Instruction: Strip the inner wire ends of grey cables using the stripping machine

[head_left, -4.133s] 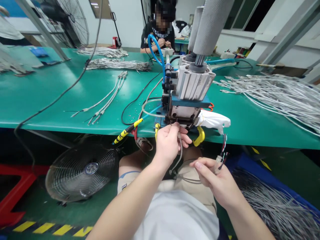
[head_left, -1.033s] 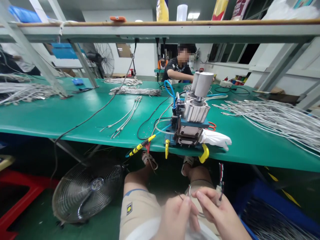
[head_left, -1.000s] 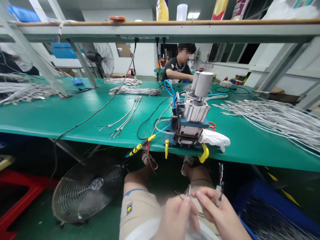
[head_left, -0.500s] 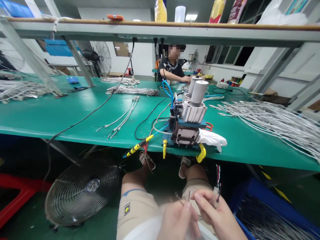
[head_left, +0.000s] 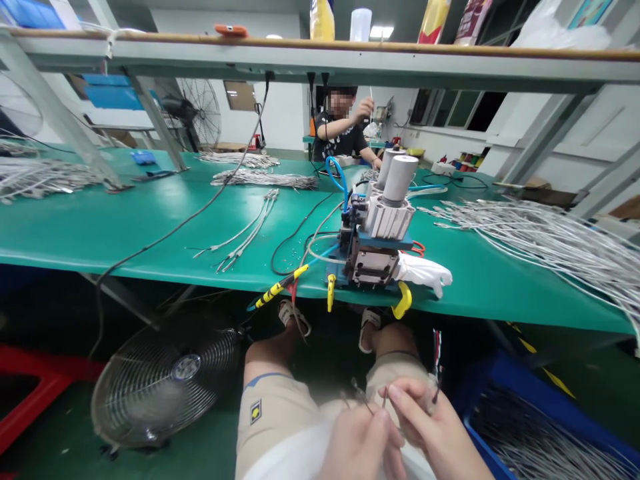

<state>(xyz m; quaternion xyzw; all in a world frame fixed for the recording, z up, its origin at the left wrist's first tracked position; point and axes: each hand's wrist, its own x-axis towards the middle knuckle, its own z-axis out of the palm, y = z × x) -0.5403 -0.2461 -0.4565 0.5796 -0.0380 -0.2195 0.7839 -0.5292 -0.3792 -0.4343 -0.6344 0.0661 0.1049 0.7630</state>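
Low in front of my lap, my left hand pinches thin wire ends that stick up past its fingertips. Close beside it, my right hand is closed on a cable; its end with separate red, white and black wires rises behind the fingers. A thin dark strand stands between the thumbs of both hands. Much of the cable is hidden by the fingers, and the left hand is slightly blurred. Past the hands, a pneumatic machine with grey cylinders stands at the edge of the green table.
Three grey cables lie left of the machine, and a large cable pile to its right. A blue bin of cables is low right. A floor fan stands low left. Across the table, a person raises one hand.
My hands stay together, with the left shifted slightly right and the wire ends at its fingertips changing angle. Across the table, the person has lifted a hand holding a thin white strand.
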